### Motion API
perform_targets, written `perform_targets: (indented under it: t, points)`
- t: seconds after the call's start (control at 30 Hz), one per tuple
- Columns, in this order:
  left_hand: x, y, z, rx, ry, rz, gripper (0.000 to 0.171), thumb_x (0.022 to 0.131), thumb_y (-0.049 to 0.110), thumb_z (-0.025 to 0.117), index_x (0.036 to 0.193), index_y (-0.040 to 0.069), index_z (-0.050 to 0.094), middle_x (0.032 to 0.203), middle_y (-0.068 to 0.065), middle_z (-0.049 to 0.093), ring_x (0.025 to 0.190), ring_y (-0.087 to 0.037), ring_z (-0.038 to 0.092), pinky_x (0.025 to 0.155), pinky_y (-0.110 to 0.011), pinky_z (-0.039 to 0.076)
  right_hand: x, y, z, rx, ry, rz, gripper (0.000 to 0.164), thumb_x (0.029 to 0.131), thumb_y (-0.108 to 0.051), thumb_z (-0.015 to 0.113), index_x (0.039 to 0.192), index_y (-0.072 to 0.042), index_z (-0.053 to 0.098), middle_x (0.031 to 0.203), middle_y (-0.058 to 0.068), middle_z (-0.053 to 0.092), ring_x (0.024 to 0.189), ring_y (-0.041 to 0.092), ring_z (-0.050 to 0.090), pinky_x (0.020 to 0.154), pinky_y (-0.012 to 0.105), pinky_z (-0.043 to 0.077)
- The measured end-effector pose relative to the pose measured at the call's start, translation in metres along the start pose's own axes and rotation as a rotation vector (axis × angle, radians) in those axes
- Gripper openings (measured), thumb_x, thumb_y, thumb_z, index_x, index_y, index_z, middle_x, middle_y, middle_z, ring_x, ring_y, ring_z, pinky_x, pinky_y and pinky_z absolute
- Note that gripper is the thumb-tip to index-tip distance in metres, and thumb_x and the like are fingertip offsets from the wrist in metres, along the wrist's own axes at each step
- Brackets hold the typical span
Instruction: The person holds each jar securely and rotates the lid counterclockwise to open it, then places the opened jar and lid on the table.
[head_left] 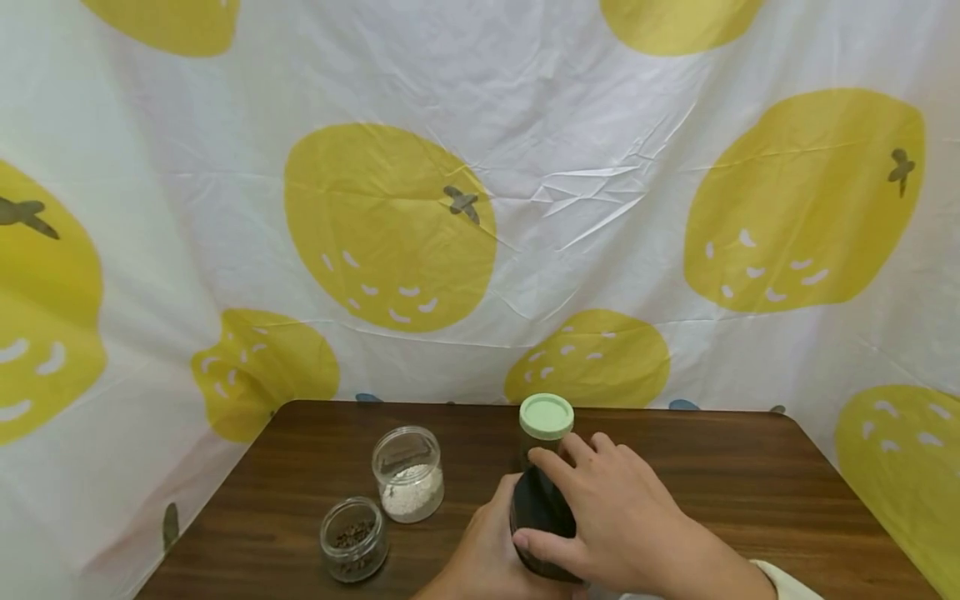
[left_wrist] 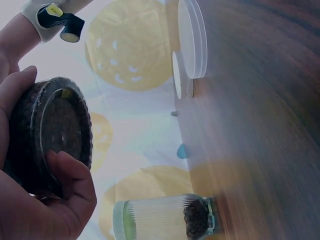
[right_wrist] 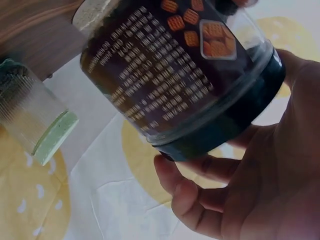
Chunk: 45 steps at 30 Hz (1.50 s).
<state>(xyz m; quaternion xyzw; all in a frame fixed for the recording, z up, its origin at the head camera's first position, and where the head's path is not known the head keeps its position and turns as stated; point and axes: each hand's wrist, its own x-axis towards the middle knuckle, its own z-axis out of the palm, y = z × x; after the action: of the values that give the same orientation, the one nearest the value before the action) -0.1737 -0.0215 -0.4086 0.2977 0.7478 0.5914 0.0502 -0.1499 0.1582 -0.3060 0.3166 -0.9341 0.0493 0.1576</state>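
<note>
A plastic jar with a black lid (head_left: 542, 525) and a dark label (right_wrist: 165, 65) printed with biscuits is held tilted between both hands. My left hand (head_left: 483, 546) grips the jar's body from below. In the left wrist view its fingers curl round the clear base (left_wrist: 62, 125). Over the top, my right hand (head_left: 622, 508) holds the lid by its rim, thumb on the near side and fingers on the far side. The lid sits on the jar. Just behind the hands stands a ribbed glass jar with a pale green lid (head_left: 547, 415), dark contents at its bottom.
Left of the hands, an open clear jar (head_left: 408, 475) holds white grains. Nearer, a smaller open glass jar (head_left: 354, 540) contains dark bits. Two whitish round lids (left_wrist: 194, 40) lie on the brown wooden table (head_left: 322, 442). A lemon-print cloth (head_left: 540, 250) hangs behind.
</note>
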Motion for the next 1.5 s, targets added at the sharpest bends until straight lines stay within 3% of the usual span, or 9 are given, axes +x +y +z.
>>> perform_targets:
  t: [0.2, 0.47, 0.67, 0.9, 1.07, 1.23, 1.37, 1.5]
  points:
    - [-0.001, -0.001, -0.001, -0.018, -0.028, 0.005, 0.091, 0.072, 0.035, 0.088, 0.145, 0.029, 0.034, 0.132, -0.003, 0.06, 0.106, -0.013, 0.064, 0.091, -0.034, 0.056, -0.004, 0.003, -0.004, 0.051, -0.072, -0.049, 0.072, 0.089, -0.07, 0.05, 0.14, -0.019, 0.056, 0.117, 0.003, 0.061, 0.081, 0.015, 0.044, 0.064, 0.033, 0.045]
    - [0.001, -0.004, -0.002, -0.002, -0.037, 0.064, 0.093, 0.076, 0.03, 0.085, 0.15, 0.021, 0.029, 0.136, -0.01, 0.057, 0.11, -0.014, 0.062, 0.093, -0.035, 0.055, -0.007, 0.004, -0.008, 0.109, -0.059, -0.184, 0.064, 0.088, -0.047, 0.065, 0.145, -0.021, 0.048, 0.133, -0.001, 0.057, 0.111, 0.017, 0.048, 0.083, 0.045, 0.05]
    - [0.002, -0.005, -0.002, -0.027, -0.048, 0.079, 0.091, 0.078, 0.025, 0.083, 0.151, 0.018, 0.03, 0.137, -0.01, 0.057, 0.111, -0.015, 0.061, 0.095, -0.038, 0.054, -0.007, 0.006, -0.009, 0.178, -0.085, -0.282, 0.067, 0.082, -0.03, 0.066, 0.146, -0.022, 0.046, 0.14, -0.002, 0.052, 0.122, 0.017, 0.044, 0.092, 0.051, 0.047]
    - [0.002, -0.005, 0.0, -0.002, -0.052, 0.171, 0.084, 0.078, 0.025, 0.083, 0.148, 0.024, 0.036, 0.132, -0.006, 0.061, 0.106, -0.014, 0.063, 0.092, -0.038, 0.057, -0.007, 0.004, -0.009, 0.188, -0.038, -0.378, 0.066, 0.085, -0.03, 0.067, 0.146, -0.021, 0.045, 0.139, -0.004, 0.052, 0.126, 0.015, 0.043, 0.095, 0.052, 0.045]
    - [0.002, -0.006, 0.001, -0.056, -0.064, 0.163, 0.084, 0.079, 0.024, 0.082, 0.149, 0.027, 0.034, 0.135, -0.004, 0.058, 0.109, -0.016, 0.062, 0.094, -0.039, 0.056, -0.008, 0.004, -0.01, 0.191, -0.031, -0.4, 0.072, 0.08, -0.024, 0.068, 0.148, -0.021, 0.041, 0.141, -0.004, 0.05, 0.129, 0.012, 0.041, 0.095, 0.051, 0.045]
    - [0.0, -0.007, 0.0, -0.053, -0.049, 0.113, 0.093, 0.079, 0.024, 0.082, 0.153, 0.021, 0.026, 0.139, -0.011, 0.055, 0.111, -0.017, 0.062, 0.094, -0.038, 0.055, -0.011, 0.004, -0.012, 0.215, -0.043, -0.337, 0.076, 0.089, -0.036, 0.066, 0.155, -0.026, 0.029, 0.15, -0.001, 0.041, 0.134, 0.016, 0.037, 0.098, 0.054, 0.041]
    - [0.0, -0.003, 0.0, 0.031, -0.007, 0.033, 0.093, 0.075, 0.036, 0.085, 0.149, 0.026, 0.031, 0.136, -0.005, 0.056, 0.111, -0.014, 0.06, 0.093, -0.038, 0.054, -0.01, 0.004, -0.012, 0.153, -0.025, -0.16, 0.075, 0.093, -0.059, 0.055, 0.156, -0.028, 0.029, 0.149, 0.001, 0.044, 0.123, 0.02, 0.044, 0.09, 0.051, 0.043]
    - [0.0, 0.001, 0.002, 0.086, 0.021, 0.016, 0.089, 0.069, 0.043, 0.088, 0.142, 0.029, 0.038, 0.131, 0.0, 0.058, 0.11, -0.012, 0.06, 0.093, -0.039, 0.054, -0.009, 0.004, -0.011, 0.015, -0.009, -0.01, 0.079, 0.09, -0.073, 0.043, 0.153, -0.025, 0.038, 0.135, 0.006, 0.057, 0.106, 0.023, 0.053, 0.077, 0.043, 0.047]
